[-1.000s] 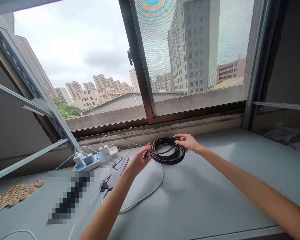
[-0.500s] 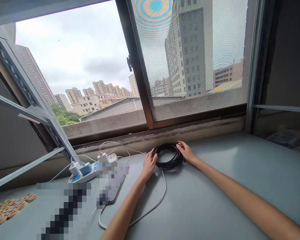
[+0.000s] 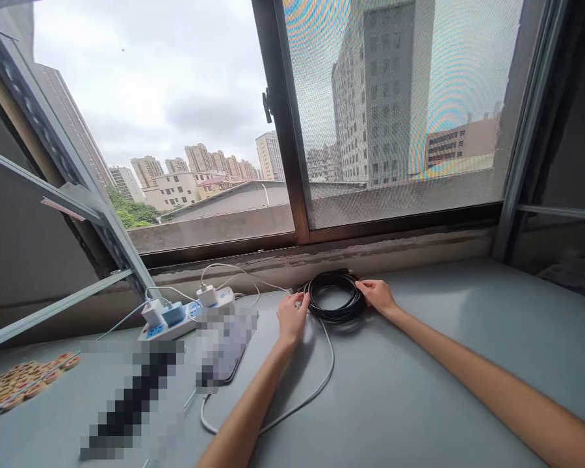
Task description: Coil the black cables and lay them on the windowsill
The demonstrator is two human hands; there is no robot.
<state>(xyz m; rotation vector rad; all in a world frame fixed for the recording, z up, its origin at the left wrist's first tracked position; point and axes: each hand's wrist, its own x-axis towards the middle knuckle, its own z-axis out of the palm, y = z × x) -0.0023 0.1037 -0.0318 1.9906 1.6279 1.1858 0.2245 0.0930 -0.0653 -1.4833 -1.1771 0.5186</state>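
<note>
Head view: left hand (image 3: 292,318) and right hand (image 3: 377,297) grasp opposite sides of the coil (image 3: 338,317) on the table (image 3: 419,370). Apparently untied, it could spread if either grip slackens, or snag the adjacent cord (image 3: 332,356).

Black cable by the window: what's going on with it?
A person has both hands on a coiled black cable: the left hand at its left side, the right hand at its right. The coil is at the far side of the table, below the window. A power strip with plugs in it lies to the left.
</note>
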